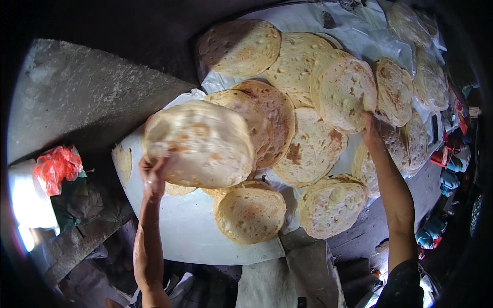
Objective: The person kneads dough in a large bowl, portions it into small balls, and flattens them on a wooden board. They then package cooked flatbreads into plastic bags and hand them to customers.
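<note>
My left hand [153, 178] grips the lower left edge of a large round flatbread [208, 154], which looks blurred and is raised over the sheet-covered table. At the upper right, my right hand [371, 129] holds the lower right rim of another flatbread [346, 92]; its fingertips are partly hidden. Browned flatbreads [279, 123] overlap between my hands. One pale round with dark scorch marks [312, 150] lies in the middle. Nearer me are two stacks, one at the centre [250, 215] and one further right [333, 206].
White sheeting [204, 231] covers the table. More flatbreads [238, 46] lie at the far side, and clear plastic bags [429, 81] line the right edge. A rough grey slab [84, 88] and a red plastic bag [57, 167] are on the left. Several coloured items [454, 158] stand at far right.
</note>
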A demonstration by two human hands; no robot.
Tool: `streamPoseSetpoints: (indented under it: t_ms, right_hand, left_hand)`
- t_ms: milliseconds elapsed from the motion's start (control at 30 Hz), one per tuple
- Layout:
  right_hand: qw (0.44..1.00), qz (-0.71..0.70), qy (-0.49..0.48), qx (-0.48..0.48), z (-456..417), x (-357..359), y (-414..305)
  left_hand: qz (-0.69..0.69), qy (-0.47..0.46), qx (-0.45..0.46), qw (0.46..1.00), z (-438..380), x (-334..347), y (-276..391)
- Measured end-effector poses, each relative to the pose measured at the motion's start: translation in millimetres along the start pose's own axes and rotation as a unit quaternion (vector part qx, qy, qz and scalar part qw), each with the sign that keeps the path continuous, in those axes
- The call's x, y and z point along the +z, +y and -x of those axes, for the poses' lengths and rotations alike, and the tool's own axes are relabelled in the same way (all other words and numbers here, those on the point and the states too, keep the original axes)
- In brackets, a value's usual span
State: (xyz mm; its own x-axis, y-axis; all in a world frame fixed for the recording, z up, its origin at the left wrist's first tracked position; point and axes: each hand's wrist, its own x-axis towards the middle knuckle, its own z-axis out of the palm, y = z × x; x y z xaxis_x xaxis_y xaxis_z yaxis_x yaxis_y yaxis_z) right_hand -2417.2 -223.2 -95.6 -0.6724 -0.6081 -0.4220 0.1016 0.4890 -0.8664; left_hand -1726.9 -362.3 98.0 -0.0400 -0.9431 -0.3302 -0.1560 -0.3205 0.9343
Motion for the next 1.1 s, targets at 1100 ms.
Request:
streamPoseSetpoints:
  t_ms: [1100]
  right_hand:
    - [0.941,-0.079,-0.276,0.18,370.6,445.9,-20.7]
  left_hand:
    - [0.355,0.118,-0.239,0.896,46.1,-135.7,-157.7]
